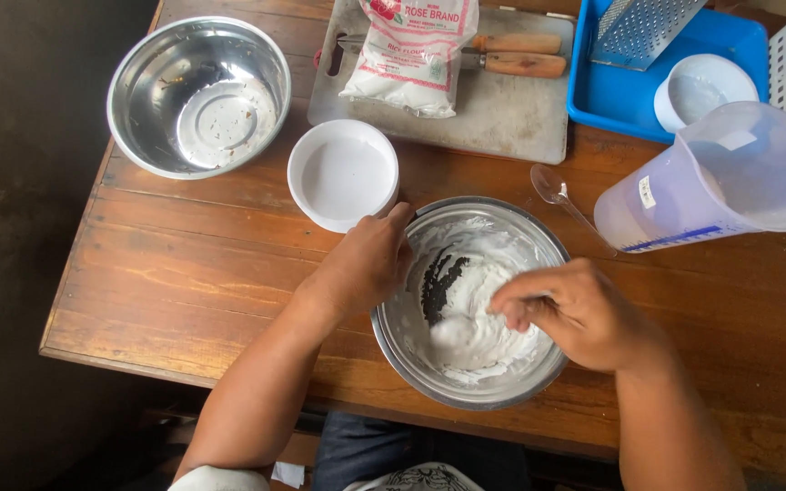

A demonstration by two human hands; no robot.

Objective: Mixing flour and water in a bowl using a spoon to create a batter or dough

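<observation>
The left hand (366, 264) clasped the steel bowl's (393, 336) rim; just right of that grip, the right hand's (575, 314) pinched fingers worked the white dough (484, 309) inside it

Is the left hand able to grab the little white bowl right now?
Probably yes. The left hand grips the mixing bowl's rim, and the white bowl sits just beyond its fingers with nothing between them.

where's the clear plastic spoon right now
The clear plastic spoon lies on the wooden table, between the steel mixing bowl and the plastic jug.
</observation>
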